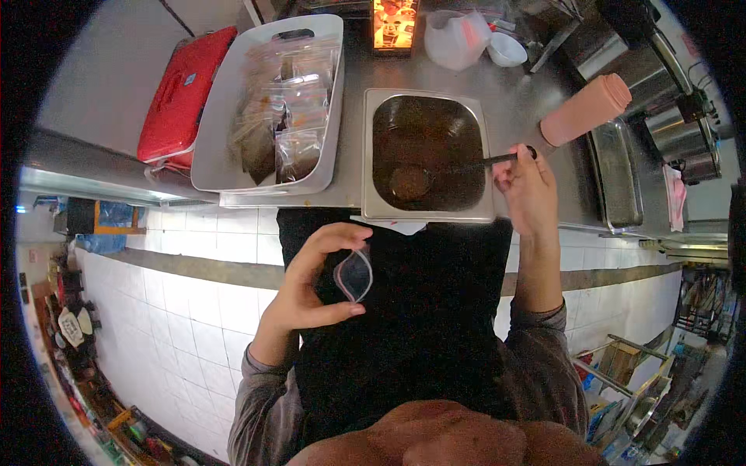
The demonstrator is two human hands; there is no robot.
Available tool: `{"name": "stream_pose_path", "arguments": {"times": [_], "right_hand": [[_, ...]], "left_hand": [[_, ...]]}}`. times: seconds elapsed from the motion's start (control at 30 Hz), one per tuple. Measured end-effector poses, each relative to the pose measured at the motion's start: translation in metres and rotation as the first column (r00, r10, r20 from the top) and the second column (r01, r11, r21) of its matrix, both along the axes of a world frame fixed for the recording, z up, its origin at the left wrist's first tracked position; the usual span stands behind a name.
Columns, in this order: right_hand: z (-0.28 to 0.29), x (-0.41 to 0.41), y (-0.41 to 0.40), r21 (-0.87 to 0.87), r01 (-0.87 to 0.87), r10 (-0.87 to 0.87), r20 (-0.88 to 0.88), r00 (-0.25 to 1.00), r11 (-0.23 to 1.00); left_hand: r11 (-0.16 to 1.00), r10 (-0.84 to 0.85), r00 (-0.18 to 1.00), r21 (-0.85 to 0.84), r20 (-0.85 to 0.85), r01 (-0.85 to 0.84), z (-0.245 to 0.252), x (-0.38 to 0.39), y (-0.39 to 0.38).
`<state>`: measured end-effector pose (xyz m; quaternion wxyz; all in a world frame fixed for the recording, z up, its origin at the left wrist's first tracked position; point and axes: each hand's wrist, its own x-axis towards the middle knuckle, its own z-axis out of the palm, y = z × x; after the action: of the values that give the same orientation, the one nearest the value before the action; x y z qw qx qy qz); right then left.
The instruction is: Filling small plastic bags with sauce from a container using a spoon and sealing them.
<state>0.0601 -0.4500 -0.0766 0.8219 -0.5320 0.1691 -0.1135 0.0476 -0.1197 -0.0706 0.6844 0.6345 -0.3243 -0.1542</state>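
My left hand (317, 285) holds a small clear zip bag (354, 276) by its mouth, which is spread between thumb and fingers in front of my black apron. With my right hand (527, 186) I grip the dark handle of a ladle (502, 158). The ladle's bowl (411, 182) sits in dark brown liquid, inside a square stainless steel pan (487, 198) at the counter's front edge. Left of the pan stands a white plastic basin (205, 157) with many zip bags (300, 152) in it, several of them showing dark contents.
A red plastic lid or case (189, 93) lies left of the basin. Behind the pan are a lit picture box (395, 26), a translucent plastic jug (454, 38) and a white bowl (507, 49). At right are a pink cylindrical container (586, 110) and a metal tray (612, 204).
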Motion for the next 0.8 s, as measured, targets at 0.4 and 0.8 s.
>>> {"name": "stream_pose_path", "arguments": {"times": [0.4, 0.8], "right_hand": [[0.008, 0.018, -0.021, 0.181, 0.068, -0.104, 0.196, 0.975, 0.981], [0.017, 0.021, -0.025, 0.189, 0.1, -0.142, 0.226, 0.964, 0.977]], "left_hand": [[0.942, 0.313, 0.895, 0.011, 0.318, -0.334, 0.041, 0.009, -0.001], [0.819, 0.475, 0.69, 0.013, 0.546, -0.574, 0.054, 0.047, -0.041]]}}
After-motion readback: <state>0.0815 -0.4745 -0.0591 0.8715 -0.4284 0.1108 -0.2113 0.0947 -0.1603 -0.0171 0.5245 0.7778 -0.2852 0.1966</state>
